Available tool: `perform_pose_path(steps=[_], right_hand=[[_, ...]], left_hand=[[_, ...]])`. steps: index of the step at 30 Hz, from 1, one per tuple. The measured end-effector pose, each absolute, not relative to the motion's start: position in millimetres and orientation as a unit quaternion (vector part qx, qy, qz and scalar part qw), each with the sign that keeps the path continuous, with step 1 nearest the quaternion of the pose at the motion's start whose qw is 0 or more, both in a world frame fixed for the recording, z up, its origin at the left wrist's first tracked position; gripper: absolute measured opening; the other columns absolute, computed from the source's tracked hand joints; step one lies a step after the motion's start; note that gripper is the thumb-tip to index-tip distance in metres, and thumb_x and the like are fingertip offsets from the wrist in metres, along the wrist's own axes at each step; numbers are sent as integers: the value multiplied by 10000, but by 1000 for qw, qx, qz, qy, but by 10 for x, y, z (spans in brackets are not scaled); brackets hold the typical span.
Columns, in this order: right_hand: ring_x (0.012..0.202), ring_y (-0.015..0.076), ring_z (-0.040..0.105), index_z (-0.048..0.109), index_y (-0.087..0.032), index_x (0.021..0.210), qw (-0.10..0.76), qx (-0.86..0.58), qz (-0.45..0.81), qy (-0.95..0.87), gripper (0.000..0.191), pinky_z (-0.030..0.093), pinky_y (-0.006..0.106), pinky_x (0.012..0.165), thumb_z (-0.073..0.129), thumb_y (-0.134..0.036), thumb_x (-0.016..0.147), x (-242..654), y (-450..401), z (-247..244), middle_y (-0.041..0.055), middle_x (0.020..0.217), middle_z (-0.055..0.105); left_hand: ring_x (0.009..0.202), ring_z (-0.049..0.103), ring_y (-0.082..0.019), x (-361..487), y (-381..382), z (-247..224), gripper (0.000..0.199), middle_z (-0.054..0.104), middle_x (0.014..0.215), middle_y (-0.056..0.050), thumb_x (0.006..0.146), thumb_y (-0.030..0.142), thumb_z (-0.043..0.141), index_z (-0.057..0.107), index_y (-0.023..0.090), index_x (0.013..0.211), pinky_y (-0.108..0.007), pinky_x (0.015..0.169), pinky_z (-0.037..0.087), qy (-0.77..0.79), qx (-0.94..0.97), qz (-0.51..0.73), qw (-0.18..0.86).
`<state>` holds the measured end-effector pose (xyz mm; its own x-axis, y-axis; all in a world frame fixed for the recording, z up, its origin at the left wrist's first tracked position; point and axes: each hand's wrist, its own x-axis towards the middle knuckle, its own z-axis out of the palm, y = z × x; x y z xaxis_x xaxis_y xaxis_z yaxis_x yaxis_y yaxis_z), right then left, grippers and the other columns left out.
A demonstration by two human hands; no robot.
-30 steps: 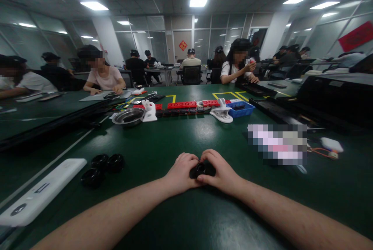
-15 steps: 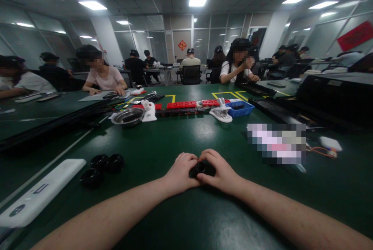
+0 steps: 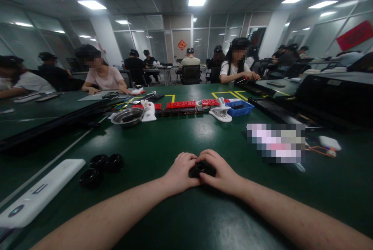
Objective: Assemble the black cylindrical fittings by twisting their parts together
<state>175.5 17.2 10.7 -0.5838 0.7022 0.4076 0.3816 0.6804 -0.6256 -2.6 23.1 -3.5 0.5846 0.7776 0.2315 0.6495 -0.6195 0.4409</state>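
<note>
Between both hands, low over the front middle of the green table (image 3: 163, 141), is a black round part with a hole (image 3: 201, 167) in its face. My left hand (image 3: 181, 171) curls round its left side, fingertips over the top edge and thumb below. My right hand (image 3: 220, 171) grips the right side the same way, and the fingertips of both hands nearly meet. Much of the part is hidden by the fingers. Left of my hands, three glossy black rings (image 3: 114, 163) stand close together on the table.
A white device (image 3: 49, 187) lies at the left. Farther back are a metal bowl (image 3: 116, 121), a white clip stand (image 3: 149, 111), another white clip (image 3: 221, 111), a row of red blocks (image 3: 181, 104) and a blue tray (image 3: 241, 109). Two people sit across the table.
My hands and the black part stay almost still. Across the table on the right, a person's raised hand has come down to the table.
</note>
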Motion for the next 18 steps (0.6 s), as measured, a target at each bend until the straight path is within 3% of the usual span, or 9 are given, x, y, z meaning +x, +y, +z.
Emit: perform_pose_path(steps=[5,8,11,14,18], right_hand=[[988,222,462,429,-188,1090,335,-291,260,-858,429,375,375,866,551,-162,680,1766,166,102,81,1057,487],[878,217,492,463,-181,974,336,-352,243,-839,365,419,361,775,626,-251,655,1754,179,82,67,945,509],[873,212,488,497,-182,894,334,-351,236,-842,267,415,357,777,612,-213,655,1745,181,89,59,914,507],[980,215,464,490,-186,1018,325,-292,261,-861,360,374,368,864,537,-130,665,1753,165,118,74,1031,496],[992,224,465,422,-176,1106,326,-306,265,-854,460,372,379,870,565,-171,669,1762,157,117,87,1071,494]], left_hand=[[947,456,-238,-22,236,-36,364,537,1005,-51,643,417,651,582,190,918,-382,852,359,410,874,204,162],[944,458,-234,-23,230,-20,337,538,1006,-53,641,384,657,588,182,902,-371,853,362,407,876,201,163],[936,461,-227,-22,223,-16,345,538,1002,-50,645,366,655,582,186,931,-363,846,368,408,876,202,162],[937,460,-228,-22,224,-25,396,541,997,-50,647,389,653,566,186,975,-372,848,368,410,874,207,161],[945,457,-233,-29,232,-32,362,537,1005,-55,645,408,651,582,177,916,-375,858,365,407,875,206,159]])
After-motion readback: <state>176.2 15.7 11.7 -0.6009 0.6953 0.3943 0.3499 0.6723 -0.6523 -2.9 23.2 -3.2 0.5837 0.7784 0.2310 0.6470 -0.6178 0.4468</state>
